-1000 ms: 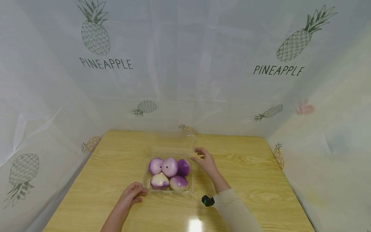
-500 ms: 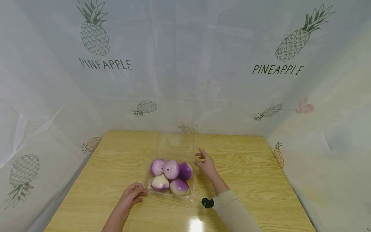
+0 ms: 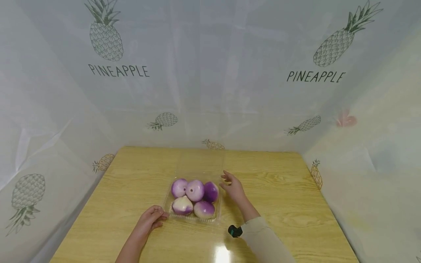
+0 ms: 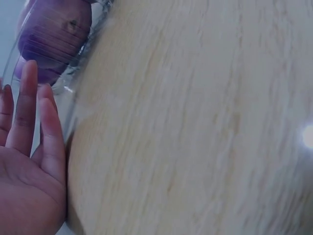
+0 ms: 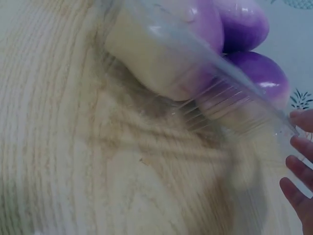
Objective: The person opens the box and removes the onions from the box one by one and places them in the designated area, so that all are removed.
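A clear plastic clamshell box [image 3: 194, 219] lies on the table with its lid [image 3: 200, 162] folded back behind it. Several glossy purple-and-white onions [image 3: 195, 190] fill its base. My left hand [image 3: 150, 219] is at the box's front left corner, its fingers straight in the left wrist view [image 4: 30, 161]; whether they press on the rim is hard to tell. Beside the back right corner is my right hand [image 3: 234, 187], fingers spread and relaxed. In the right wrist view its fingertips [image 5: 298, 142] are at the rim, and contact is unclear.
The wood-grain table [image 3: 279, 204] extends on both sides of the box. A pale pineapple-print sheet [image 3: 246, 91] rises behind the table and along its sides. A small black device [image 3: 235, 231] sits at the right sleeve's cuff.
The lid has come away from the right hand, swung back and settled lower. The box has shifted slightly right, while the right hand has drawn a little away. The left hand is almost still.
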